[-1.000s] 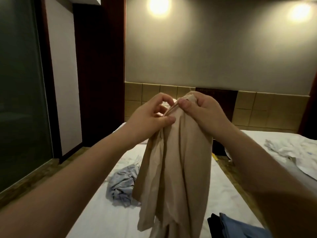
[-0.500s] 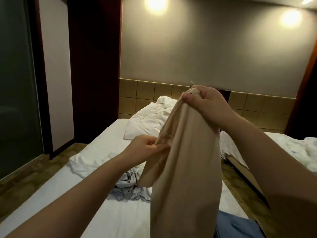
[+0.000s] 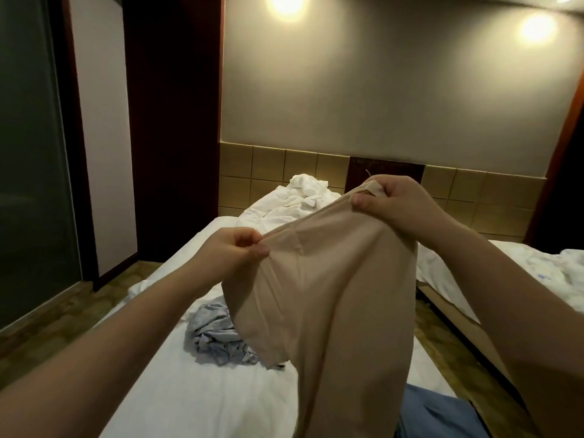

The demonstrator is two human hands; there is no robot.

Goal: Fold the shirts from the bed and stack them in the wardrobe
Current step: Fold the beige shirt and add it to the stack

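You hold the beige shirt up over the bed, its top edge stretched between your hands. Your left hand pinches the lower left end between thumb and fingers; your right hand, higher and farther right, is clamped on the other end. A crumpled grey-blue shirt lies on the bed to the left, a blue garment at the near right, and rumpled white bedding at the far end
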